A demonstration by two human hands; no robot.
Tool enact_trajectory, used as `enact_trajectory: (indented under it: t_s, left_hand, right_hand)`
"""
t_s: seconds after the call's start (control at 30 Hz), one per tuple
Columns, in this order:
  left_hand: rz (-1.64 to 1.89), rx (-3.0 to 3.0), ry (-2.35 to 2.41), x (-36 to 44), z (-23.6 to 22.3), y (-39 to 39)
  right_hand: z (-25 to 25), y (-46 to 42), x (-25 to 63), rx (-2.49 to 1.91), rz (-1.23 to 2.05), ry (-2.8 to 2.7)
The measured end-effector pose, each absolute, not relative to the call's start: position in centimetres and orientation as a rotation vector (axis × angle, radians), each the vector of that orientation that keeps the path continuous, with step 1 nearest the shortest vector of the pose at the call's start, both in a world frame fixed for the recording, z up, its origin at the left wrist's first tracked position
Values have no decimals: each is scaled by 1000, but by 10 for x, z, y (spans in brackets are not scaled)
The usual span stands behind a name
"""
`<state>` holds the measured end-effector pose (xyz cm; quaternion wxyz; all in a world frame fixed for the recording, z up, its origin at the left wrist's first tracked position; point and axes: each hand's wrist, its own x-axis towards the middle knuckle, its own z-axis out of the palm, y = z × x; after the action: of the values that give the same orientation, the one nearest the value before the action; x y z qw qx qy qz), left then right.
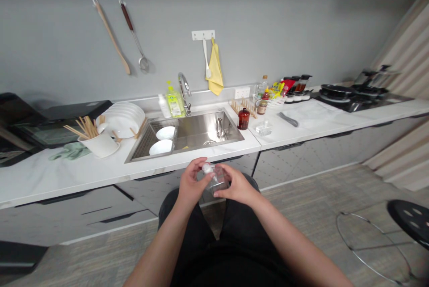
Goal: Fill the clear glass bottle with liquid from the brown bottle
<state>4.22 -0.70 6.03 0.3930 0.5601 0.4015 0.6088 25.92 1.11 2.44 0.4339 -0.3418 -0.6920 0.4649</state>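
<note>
A small clear bottle (219, 184) with a white pump-like top is held between my two hands, in front of the counter edge and above my lap. My left hand (192, 184) is closed about the white top, thumb and fingers on either side. Wrapped round the clear body from the right is my right hand (237, 185). The bottle leans a little, and its top is slightly blurred. On the counter beyond stand a brown bottle without a visible pump (244, 120) and a low clear container (264, 128).
Ahead is a steel sink (201, 148) with two white bowls (161, 146) in its left rack. White plates (125, 119) and a chopstick holder (99, 143) stand left of it. A spice basket (276, 101) and a stove (355, 99) are on the right. A black stool (410, 220) stands on the floor.
</note>
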Motion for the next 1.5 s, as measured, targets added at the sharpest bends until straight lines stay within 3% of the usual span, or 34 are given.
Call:
enact_trajectory:
  t_s: [1.5]
  left_hand:
    - [1680, 1294, 1120, 15, 72, 0]
  right_hand:
    - [22, 18, 266, -1004, 1051, -1765]
